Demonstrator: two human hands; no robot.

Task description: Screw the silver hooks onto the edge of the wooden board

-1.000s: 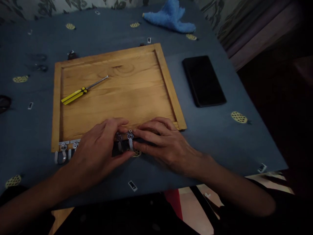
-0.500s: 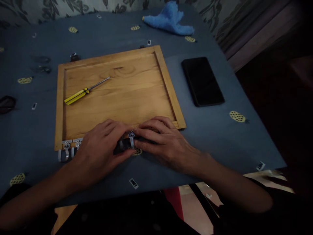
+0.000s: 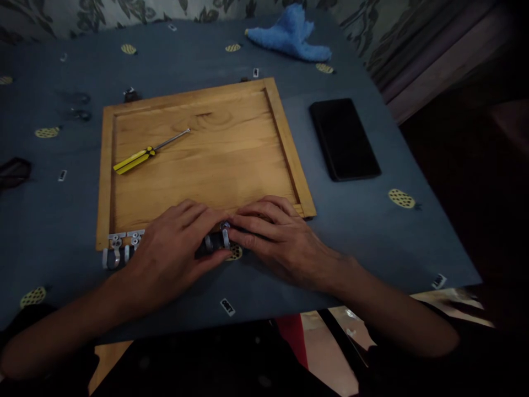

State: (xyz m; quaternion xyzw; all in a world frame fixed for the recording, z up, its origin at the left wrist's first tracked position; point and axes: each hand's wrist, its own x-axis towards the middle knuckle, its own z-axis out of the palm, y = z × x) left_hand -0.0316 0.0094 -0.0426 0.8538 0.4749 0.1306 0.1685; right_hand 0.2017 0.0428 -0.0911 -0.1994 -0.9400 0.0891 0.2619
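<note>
A shallow wooden tray point(image 3: 202, 154) lies on the blue cloth. Along its near edge sits a rail of small metal hooks point(image 3: 124, 245), mostly covered by my hands. My left hand point(image 3: 173, 256) rests over the rail's middle with curled fingers pressed on it. My right hand point(image 3: 276, 240) meets it from the right, fingertips pinching a small silver hook piece point(image 3: 225, 236) against the tray edge. A yellow-handled screwdriver point(image 3: 144, 153) lies loose inside the tray at the upper left.
A black phone point(image 3: 344, 138) lies face down right of the tray. A blue plush cloth point(image 3: 291, 36) sits at the table's far edge. Small dark bits lie on the cloth at the far left point(image 3: 14, 168). The table edge runs just below my wrists.
My hands have stayed at the tray's near edge; the left fingers closed in slightly over the rail. The view shifted a little, nothing else moved.
</note>
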